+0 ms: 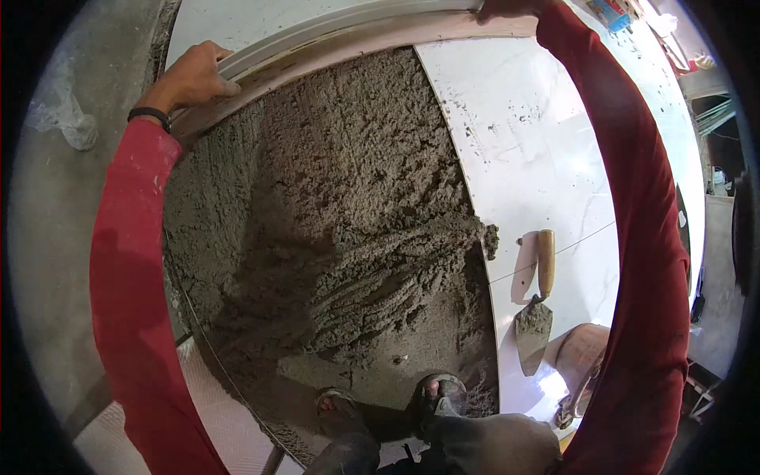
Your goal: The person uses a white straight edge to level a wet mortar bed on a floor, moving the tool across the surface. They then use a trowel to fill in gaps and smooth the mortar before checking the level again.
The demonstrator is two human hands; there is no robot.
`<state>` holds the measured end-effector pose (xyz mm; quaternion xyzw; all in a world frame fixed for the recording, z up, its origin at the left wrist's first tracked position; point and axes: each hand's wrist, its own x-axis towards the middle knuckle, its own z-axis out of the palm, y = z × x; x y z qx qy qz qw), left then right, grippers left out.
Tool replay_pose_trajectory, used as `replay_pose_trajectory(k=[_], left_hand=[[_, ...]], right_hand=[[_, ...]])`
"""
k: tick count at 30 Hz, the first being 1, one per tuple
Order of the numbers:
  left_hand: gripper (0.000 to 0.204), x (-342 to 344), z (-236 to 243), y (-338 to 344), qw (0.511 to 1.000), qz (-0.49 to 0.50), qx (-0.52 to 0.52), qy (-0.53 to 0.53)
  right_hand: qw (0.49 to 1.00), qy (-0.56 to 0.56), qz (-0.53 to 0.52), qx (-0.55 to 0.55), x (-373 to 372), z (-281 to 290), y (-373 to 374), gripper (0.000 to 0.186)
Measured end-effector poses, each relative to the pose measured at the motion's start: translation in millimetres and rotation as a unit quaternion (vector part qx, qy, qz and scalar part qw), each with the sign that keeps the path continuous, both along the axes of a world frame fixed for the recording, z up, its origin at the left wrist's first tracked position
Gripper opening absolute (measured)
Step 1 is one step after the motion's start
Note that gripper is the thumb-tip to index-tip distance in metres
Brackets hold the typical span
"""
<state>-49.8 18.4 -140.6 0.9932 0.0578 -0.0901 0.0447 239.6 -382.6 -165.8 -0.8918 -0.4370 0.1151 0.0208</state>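
Two hands hold the bar [348,46], which spans the top of the frame along the mortar [317,190]: the left hand [192,77] curls round its left end at upper left, and the right hand [511,8], partly cut off by the top edge, looks closed on it too. An uneven pull could tilt the bar and gouge the mortar. Crumbs on the white tile [546,150], upper right, might scratch it or lift the bar's right end. Shifting weight on the feet [445,393], bottom centre, could dent the mortar.
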Motion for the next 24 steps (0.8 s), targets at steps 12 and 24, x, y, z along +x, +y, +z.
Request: replay_pose_trajectory(k=[12, 24], left_hand=[[0.035, -114.8, 23.3, -74.2, 0.994, 0.005, -0.08, 0.068], [0.035, -248.1, 19.6, -133.9, 0.986, -0.112, -0.101, 0.066]], right_hand=[[0.998, 0.009, -0.041, -0.044, -169.7, 29.5, -64.4, 0.039], [0.998, 0.067, 0.0, 0.017, -300.1, 29.9, -144.6, 0.023]])
